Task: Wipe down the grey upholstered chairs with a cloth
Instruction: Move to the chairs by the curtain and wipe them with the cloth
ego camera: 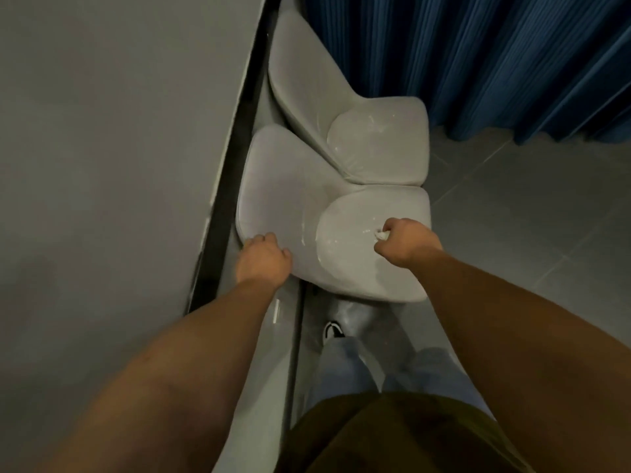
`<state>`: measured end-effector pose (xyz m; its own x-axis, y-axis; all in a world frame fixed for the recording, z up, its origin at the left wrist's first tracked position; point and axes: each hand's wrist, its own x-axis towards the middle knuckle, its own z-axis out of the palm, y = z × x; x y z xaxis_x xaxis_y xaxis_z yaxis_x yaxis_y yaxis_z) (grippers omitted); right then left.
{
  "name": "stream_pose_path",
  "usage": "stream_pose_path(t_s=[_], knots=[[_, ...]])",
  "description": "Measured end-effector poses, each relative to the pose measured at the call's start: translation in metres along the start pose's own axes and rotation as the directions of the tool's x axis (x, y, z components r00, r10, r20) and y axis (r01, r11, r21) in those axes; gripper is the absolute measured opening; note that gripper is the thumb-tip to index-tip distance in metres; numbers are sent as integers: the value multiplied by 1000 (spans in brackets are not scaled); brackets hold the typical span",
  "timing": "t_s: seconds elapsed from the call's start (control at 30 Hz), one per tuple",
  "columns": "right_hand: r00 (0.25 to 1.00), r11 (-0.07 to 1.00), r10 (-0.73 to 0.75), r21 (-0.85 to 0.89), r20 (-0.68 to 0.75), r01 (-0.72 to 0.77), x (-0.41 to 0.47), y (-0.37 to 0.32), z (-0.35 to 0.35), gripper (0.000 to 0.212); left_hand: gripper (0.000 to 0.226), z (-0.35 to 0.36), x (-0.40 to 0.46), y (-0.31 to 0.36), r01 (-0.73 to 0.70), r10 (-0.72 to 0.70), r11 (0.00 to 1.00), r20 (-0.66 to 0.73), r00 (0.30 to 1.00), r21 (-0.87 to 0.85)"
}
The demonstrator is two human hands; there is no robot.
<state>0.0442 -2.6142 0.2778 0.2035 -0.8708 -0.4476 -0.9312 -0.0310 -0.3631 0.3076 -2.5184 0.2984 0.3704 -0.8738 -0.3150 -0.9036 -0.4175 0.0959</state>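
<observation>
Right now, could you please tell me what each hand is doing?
Left hand: grips the backrest edge of the near grey chair, fingers curled over it.
Right hand: closed around a white cloth on the seat.

Dim, flat, greyish light all round. Faint glossy sheen shows on both chair seats point(374, 145). The forearms sit in murky shadow low in frame, softly blurred. Wide-angle bending stretches the wall point(102, 131) and curtain point(512, 56) edges.
</observation>
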Motion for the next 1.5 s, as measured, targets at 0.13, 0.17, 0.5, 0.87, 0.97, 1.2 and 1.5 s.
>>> stream_pose_path(t_s=[0.13, 0.17, 0.5, 0.87, 0.97, 1.2, 1.5], knots=[[999, 1000, 10, -25, 33, -10, 29, -25, 11, 49, 36, 1, 37, -6, -189, 197, 965, -24, 980, 182], [999, 1000, 20, -11, 47, -20, 36, -28, 13, 48, 36, 1, 44, -5, -238, 251, 942, -30, 967, 236], [988, 969, -29, 247, 151, -10, 101, -61, 67, 49, 65, -42, 142, -16, -328, 434, 748, -51, 899, 577], [988, 649, 96, 760, -117, 27, 158, -120, 162, 33, 71, -44, 290, 15, -307, 582, 441, -8, 813, 844], [977, 527, 145, 848, -157, 58, 162, -150, 174, 35, 75, -32, 319, 16, -278, 567, 391, 8, 824, 877], [983, 449, -15, 877, -186, 173, 155, -207, 207, 57, 74, -8, 360, 14, -319, 537, 451, 32, 843, 834], [992, 454, -6, 884, 127, -110, 222, -208, 222, 68, 79, 1, 380, 12, -264, 570, 409, -19, 821, 874]])
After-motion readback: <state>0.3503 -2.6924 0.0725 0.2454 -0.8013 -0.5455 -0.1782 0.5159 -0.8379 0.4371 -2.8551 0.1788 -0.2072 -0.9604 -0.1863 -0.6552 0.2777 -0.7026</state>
